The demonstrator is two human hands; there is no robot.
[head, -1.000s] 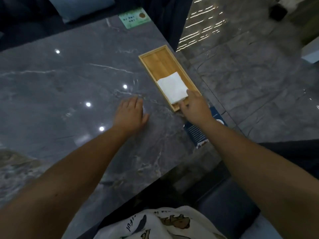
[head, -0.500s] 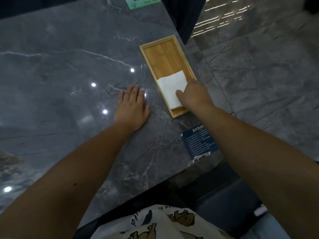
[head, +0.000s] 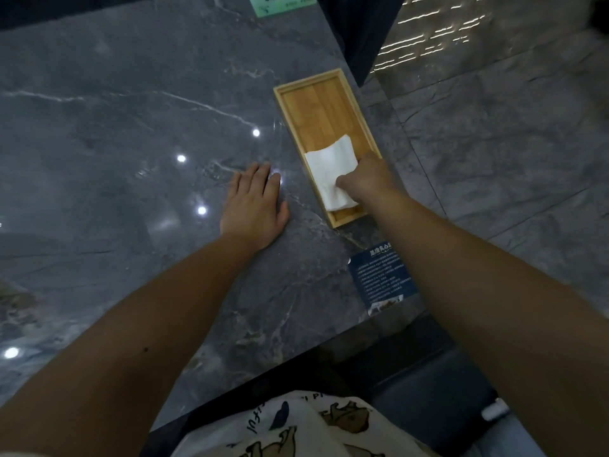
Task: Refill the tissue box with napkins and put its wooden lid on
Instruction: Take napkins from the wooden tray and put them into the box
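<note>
A shallow wooden box [head: 321,107] lies near the right edge of the dark marble table [head: 131,127]. A small stack of white napkins [head: 326,169] sits in its near half. My right hand [head: 365,181] rests over the napkins' near right corner, fingers curled onto them. My left hand [head: 255,204] lies flat, palm down, on the table just left of the box, holding nothing. No wooden lid is in view.
A dark blue printed card [head: 379,275] lies at the table's near right corner. A green card [head: 280,3] lies at the far edge. The table edge runs diagonally beside the box; grey floor tiles [head: 494,127] lie beyond. A dark seat [head: 412,384] is below.
My right hand has slid from the box's near end up onto the napkins and closed on them. The left hand has stayed flat on the table.
</note>
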